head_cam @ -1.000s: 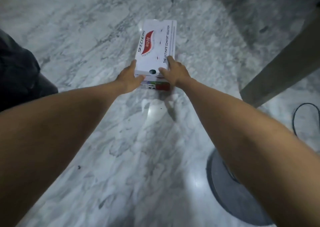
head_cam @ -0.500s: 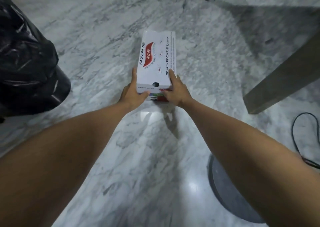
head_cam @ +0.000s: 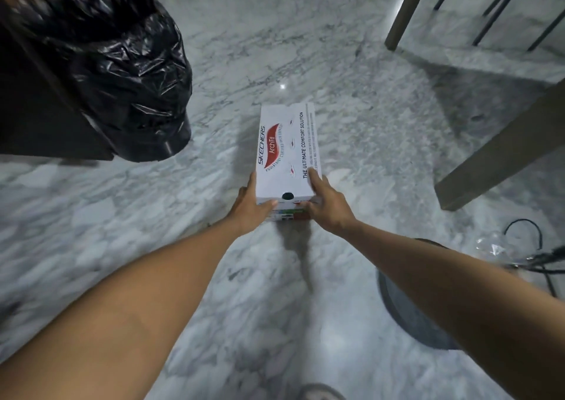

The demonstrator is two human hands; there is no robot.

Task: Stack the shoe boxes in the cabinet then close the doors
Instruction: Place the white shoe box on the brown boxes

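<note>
Grey-veined white marble floor fills the view, glossy and bare except at its edges. Nearest, two bare forearms reach forward and down; a dark round base lies on the floor under the right one. Beyond them the left hand and the right hand each have a closed grip on the near end of a long white cardboard shoe box, thumbs on the lid, fingers wrapped round the corners. The box is printed with a red swoosh panel and black lettering, with a dark finger hole at its near edge and a coloured label on the end face. Compared with a second ago, it sits nearer the person and the view has swung up, bringing a black plastic rubbish bag into sight at the left; that suggests the box is being carried off. Farther right stand dull wooden furniture legs. No cabinet shows yet.
</note>
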